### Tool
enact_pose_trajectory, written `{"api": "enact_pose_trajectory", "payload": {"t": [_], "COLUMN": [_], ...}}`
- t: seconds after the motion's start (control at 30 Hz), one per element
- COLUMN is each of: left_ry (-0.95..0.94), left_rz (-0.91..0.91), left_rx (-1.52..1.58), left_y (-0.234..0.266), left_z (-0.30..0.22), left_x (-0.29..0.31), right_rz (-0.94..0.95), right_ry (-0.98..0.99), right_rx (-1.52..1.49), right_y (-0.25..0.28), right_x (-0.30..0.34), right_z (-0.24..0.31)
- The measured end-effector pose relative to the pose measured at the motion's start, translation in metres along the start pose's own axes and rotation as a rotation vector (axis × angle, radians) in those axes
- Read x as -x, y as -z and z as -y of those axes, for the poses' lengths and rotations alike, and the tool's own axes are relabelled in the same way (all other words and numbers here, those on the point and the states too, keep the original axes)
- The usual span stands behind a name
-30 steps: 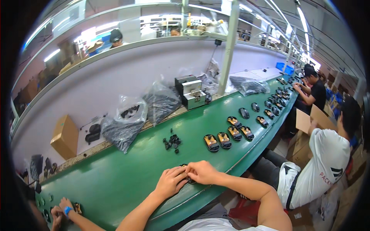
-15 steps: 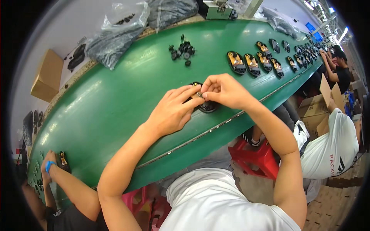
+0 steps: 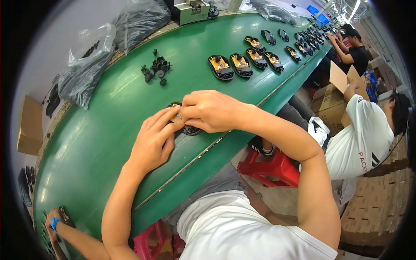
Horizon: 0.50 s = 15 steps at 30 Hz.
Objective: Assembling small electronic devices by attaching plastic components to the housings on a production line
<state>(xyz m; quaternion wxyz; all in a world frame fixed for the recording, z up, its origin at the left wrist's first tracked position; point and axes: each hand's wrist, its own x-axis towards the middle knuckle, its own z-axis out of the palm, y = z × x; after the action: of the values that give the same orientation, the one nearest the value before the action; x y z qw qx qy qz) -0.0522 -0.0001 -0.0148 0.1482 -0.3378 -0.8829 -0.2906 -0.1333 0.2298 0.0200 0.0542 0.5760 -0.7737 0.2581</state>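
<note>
An opened computer mouse, black with an amber circuit board, lies on the green bench near its front edge. My left hand rests against its left side, fingers reaching over the board and holding it. Bent over the mouse, my right hand has thumb and fingers pinched together at the board. What sits in that pinch is hidden by the fingers. Beyond my hands lies a loose pile of small black scroll wheels.
Several open mice with amber boards stand in rows at the right. Plastic bags and a metal box line the far edge. A co-worker's hand is at lower left; a person in white sits at right beside cartons.
The view has swung, so the bench and mice appear farther left. My right hand has rolled over, its knuckles now covering the pinch. My left hand stays on the mouse.
</note>
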Motion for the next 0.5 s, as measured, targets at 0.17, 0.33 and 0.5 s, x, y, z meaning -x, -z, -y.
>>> {"api": "enact_pose_trajectory", "payload": {"t": [0.17,0.33,0.5], "left_ry": [-0.059,-0.017,-0.042], "left_rz": [0.009,0.018,0.020], "left_rx": [-0.002,-0.087,-0.067], "left_y": [-0.001,0.000,-0.007], "left_z": [0.001,-0.002,-0.003], "left_x": [-0.006,0.000,-0.009], "right_rz": [-0.099,-0.255,-0.232], "right_ry": [-0.265,-0.208,-0.399], "right_rx": [-0.107,0.079,0.210], "right_y": [-0.008,-0.029,-0.025], "right_x": [0.004,0.008,0.012], "right_z": [0.008,0.022,0.032]}}
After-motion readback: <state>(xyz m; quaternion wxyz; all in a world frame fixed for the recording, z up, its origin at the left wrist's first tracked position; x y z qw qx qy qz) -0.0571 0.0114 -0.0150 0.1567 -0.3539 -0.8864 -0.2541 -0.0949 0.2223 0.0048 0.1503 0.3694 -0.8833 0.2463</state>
